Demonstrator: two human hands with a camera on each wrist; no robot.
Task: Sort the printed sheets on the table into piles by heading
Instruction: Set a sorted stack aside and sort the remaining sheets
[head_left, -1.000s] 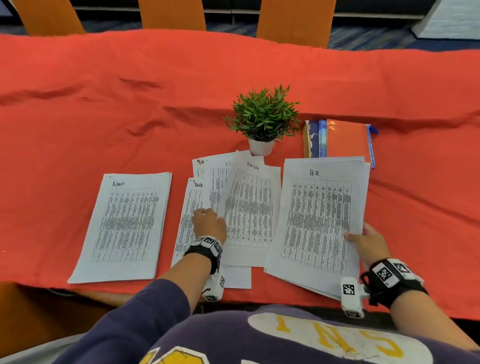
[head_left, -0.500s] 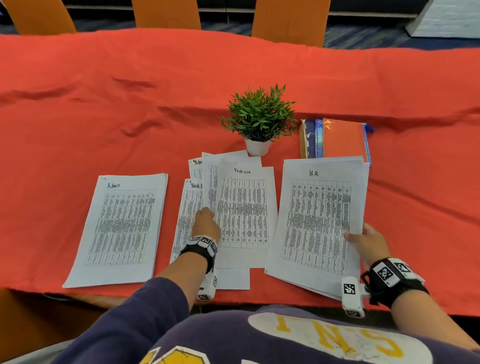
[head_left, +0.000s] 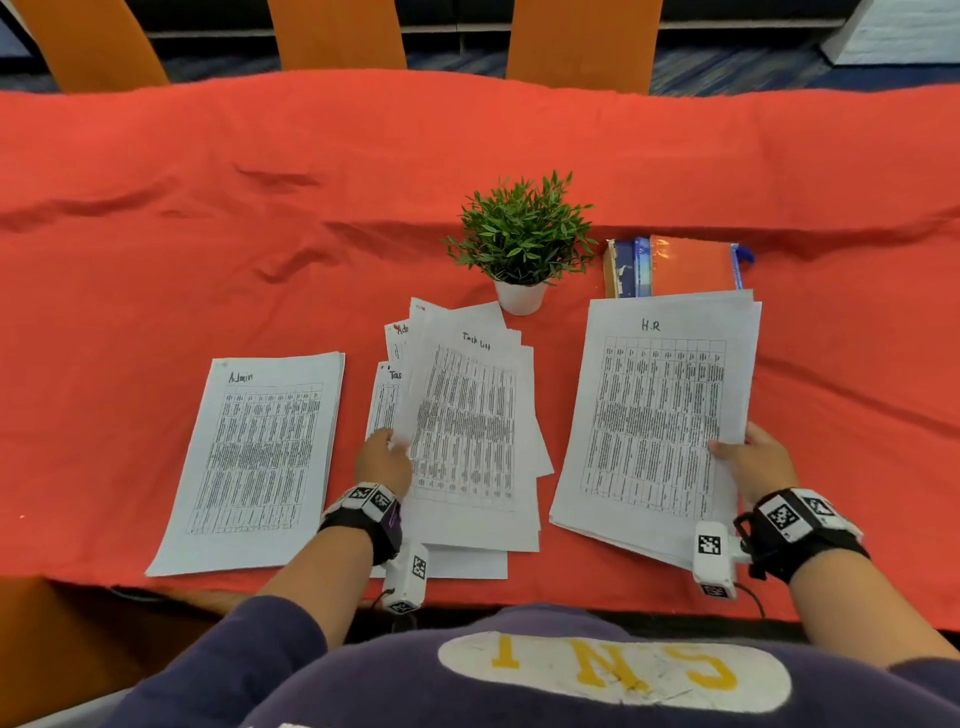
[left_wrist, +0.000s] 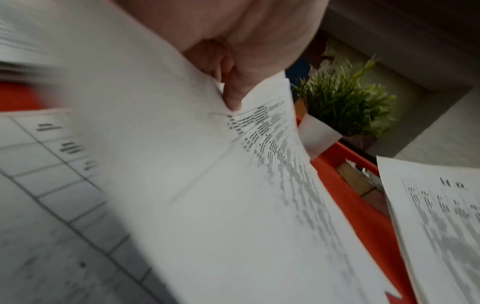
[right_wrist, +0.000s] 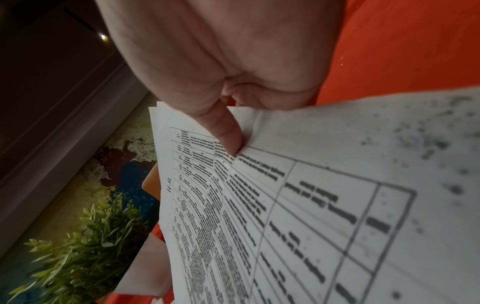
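Observation:
Printed sheets lie on the red tablecloth. At the left sits a neat "Admin" pile. In the middle is a loose, fanned heap with mixed headings. My left hand pinches the left edge of a "Task List" sheet and lifts it off that heap; the thumb lies on top. At the right, my right hand grips the right edge of the "H.R" pile, thumb on top, the pile slightly raised.
A small potted plant in a white pot stands just behind the middle heap. Right of it lie an orange folder and blue books. Orange chairs stand beyond the table's far edge. The table's near edge runs by my wrists.
My left hand has taken hold of the top "Task List" sheet's left edge and raised it, tilting it to the right. My right hand still holds the H.R pile.

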